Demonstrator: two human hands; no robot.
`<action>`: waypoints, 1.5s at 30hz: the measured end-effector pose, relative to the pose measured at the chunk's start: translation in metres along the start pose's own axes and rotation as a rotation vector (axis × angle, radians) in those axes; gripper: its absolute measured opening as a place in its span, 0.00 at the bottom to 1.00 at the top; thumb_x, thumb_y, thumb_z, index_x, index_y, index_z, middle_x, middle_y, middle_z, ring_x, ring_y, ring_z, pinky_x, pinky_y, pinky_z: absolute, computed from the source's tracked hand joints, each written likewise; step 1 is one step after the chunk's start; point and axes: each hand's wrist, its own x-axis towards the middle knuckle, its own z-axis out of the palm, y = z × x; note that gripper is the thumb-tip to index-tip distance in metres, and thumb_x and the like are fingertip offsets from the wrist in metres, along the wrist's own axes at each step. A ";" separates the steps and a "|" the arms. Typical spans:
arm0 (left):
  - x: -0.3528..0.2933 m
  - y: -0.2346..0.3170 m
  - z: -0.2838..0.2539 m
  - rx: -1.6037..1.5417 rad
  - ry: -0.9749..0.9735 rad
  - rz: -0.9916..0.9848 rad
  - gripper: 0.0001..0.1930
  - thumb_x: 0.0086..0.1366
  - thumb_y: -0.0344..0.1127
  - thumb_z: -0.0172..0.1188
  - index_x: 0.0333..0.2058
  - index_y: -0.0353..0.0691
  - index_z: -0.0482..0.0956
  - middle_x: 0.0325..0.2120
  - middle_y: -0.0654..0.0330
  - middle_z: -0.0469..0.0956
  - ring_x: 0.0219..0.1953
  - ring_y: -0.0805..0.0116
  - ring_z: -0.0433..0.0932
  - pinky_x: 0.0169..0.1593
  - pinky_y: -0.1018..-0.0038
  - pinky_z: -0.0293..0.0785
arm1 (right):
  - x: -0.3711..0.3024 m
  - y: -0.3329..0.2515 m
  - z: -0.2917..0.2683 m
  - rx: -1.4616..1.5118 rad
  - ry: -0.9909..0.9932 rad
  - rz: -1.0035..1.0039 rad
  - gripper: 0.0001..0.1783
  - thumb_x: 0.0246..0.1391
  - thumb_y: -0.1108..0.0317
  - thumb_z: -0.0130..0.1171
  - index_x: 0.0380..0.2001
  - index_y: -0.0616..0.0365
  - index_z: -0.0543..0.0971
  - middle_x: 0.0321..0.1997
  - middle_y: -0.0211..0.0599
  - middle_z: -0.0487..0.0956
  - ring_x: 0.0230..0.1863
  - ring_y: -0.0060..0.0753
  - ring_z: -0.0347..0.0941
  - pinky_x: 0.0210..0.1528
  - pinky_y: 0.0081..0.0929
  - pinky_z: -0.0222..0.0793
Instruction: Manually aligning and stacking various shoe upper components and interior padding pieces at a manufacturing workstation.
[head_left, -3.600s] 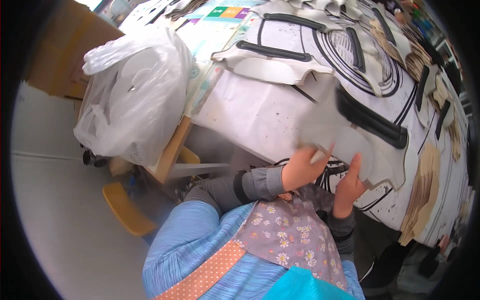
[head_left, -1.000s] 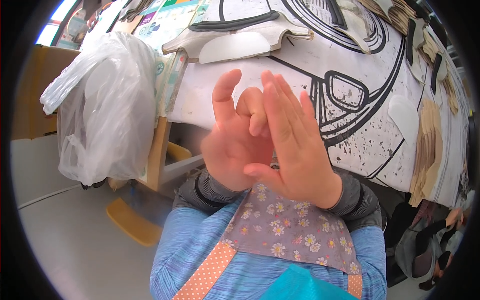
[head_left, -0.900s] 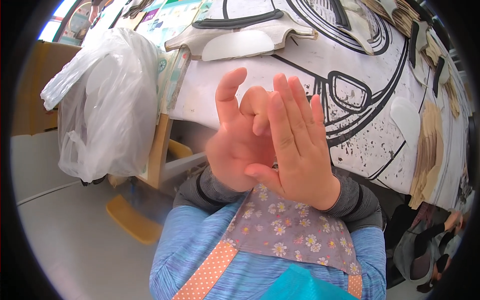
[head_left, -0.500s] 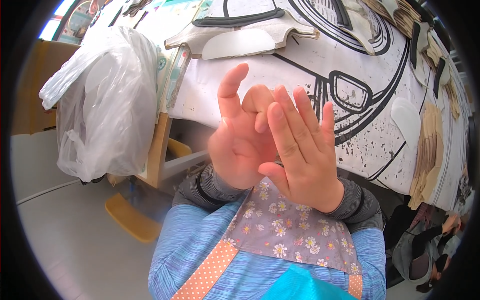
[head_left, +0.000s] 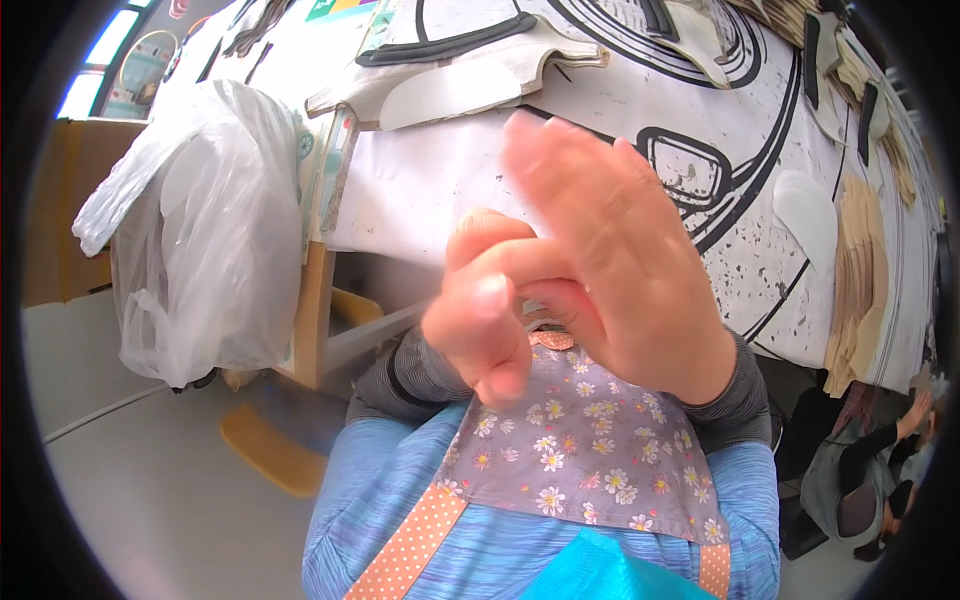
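My left hand (head_left: 480,315) is raised in front of my chest with its fingers curled. One bent finger reaches across to the base of my right hand's thumb. Whatever lies inside the curled fingers, if anything, is hidden. My right hand (head_left: 635,265) is slanted up beside it, fingers stretched out and close together, smeared by motion. The right thumb is mostly hidden where the hands meet. Below them is my grey flowered apron (head_left: 560,450), with orange dotted straps over a blue top.
A white table cover (head_left: 420,200) with thick black line drawings lies ahead. On it are a cream fabric piece with black trim (head_left: 450,80), a white oval pad (head_left: 805,215) and stacked tan pieces (head_left: 855,290). A plastic bag (head_left: 210,250) hangs left; a person (head_left: 850,480) is at right.
The left hand's fingers have curled and the hand has turned beside the right thumb. The right hand has tilted leftward and risen, its fingers drawn together. The view has shifted slightly.
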 end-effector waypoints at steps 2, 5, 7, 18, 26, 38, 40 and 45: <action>0.005 0.000 0.007 -0.028 0.061 0.026 0.33 0.72 0.62 0.38 0.65 0.47 0.54 0.40 0.45 0.79 0.37 0.57 0.74 0.35 0.65 0.64 | 0.002 -0.002 -0.011 -0.256 -0.194 -0.180 0.24 0.52 0.66 0.59 0.53 0.62 0.74 0.58 0.46 0.76 0.56 0.46 0.73 0.62 0.45 0.62; 0.006 0.012 -0.005 0.178 -0.151 -0.039 0.26 0.72 0.61 0.37 0.62 0.59 0.60 0.41 0.53 0.81 0.39 0.57 0.75 0.31 0.68 0.62 | -0.007 0.003 -0.016 -0.369 -0.089 -0.183 0.15 0.51 0.66 0.58 0.42 0.58 0.79 0.48 0.38 0.81 0.53 0.41 0.76 0.60 0.44 0.64; 0.013 0.017 -0.012 0.227 -0.263 -0.055 0.24 0.72 0.62 0.37 0.62 0.64 0.61 0.41 0.53 0.81 0.38 0.59 0.75 0.31 0.69 0.61 | -0.015 0.008 -0.020 -0.439 -0.070 -0.211 0.13 0.51 0.65 0.58 0.40 0.58 0.79 0.46 0.37 0.82 0.53 0.41 0.76 0.60 0.44 0.64; 0.004 0.024 -0.017 0.450 -0.397 0.046 0.31 0.74 0.60 0.34 0.70 0.63 0.41 0.34 0.54 0.84 0.35 0.60 0.74 0.28 0.71 0.60 | -0.032 0.019 -0.042 -0.435 -0.138 -0.124 0.17 0.48 0.58 0.65 0.36 0.59 0.79 0.44 0.39 0.82 0.51 0.43 0.77 0.59 0.45 0.64; -0.005 0.026 -0.011 0.308 -0.289 -0.022 0.23 0.69 0.51 0.52 0.62 0.71 0.60 0.41 0.56 0.82 0.37 0.63 0.76 0.24 0.77 0.58 | -0.033 0.005 -0.022 -0.267 -0.089 -0.207 0.16 0.48 0.65 0.63 0.43 0.50 0.82 0.48 0.26 0.82 0.55 0.36 0.75 0.68 0.47 0.55; -0.002 0.033 -0.013 0.352 -0.445 -0.025 0.31 0.73 0.59 0.38 0.70 0.66 0.41 0.35 0.48 0.84 0.31 0.61 0.75 0.26 0.70 0.60 | -0.053 0.011 -0.045 -0.373 -0.016 -0.192 0.14 0.46 0.63 0.70 0.37 0.51 0.81 0.45 0.31 0.83 0.49 0.35 0.78 0.62 0.43 0.61; -0.003 0.032 -0.011 0.355 -0.444 -0.006 0.30 0.74 0.58 0.37 0.70 0.67 0.40 0.35 0.48 0.84 0.31 0.61 0.74 0.26 0.70 0.59 | -0.053 0.012 -0.034 -0.346 0.063 -0.203 0.16 0.47 0.63 0.69 0.40 0.50 0.80 0.47 0.29 0.82 0.50 0.35 0.77 0.63 0.43 0.61; -0.011 0.033 -0.012 0.266 -0.359 -0.031 0.23 0.68 0.47 0.56 0.59 0.75 0.63 0.43 0.55 0.82 0.35 0.66 0.75 0.24 0.78 0.57 | -0.050 0.011 -0.027 -0.352 0.037 -0.244 0.15 0.49 0.62 0.65 0.42 0.48 0.81 0.48 0.25 0.82 0.53 0.32 0.75 0.64 0.43 0.59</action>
